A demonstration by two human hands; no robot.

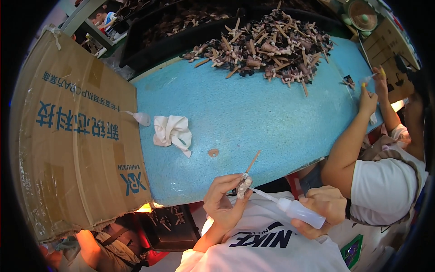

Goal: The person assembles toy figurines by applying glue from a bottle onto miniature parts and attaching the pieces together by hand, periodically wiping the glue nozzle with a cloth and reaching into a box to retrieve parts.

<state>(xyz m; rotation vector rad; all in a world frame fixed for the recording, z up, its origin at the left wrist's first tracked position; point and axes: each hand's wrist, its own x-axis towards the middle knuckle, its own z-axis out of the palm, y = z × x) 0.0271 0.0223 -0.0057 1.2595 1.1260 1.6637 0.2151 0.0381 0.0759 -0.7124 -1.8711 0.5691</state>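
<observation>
Near the front edge of the blue table (253,120), my left hand (221,201) pinches a small pale figurine (243,187) between thumb and fingers. A thin brown stick-like part points up from the figurine. My right hand (327,207) is closed round a white squeeze bottle (301,213), tilted with its long narrow nozzle toward the figurine. The nozzle tip is at the figurine's side; whether it touches is too small to tell. On the table beyond lie a small brown flat piece (213,153) and a crumpled white tissue (172,133).
A second squeeze bottle (142,119) lies beside the large cardboard box (86,149) at left. Many figurines (276,50) are heaped at the back, before a black bin (131,52). A co-worker's hands (369,99) work at right. Below the table is a black tray (152,233).
</observation>
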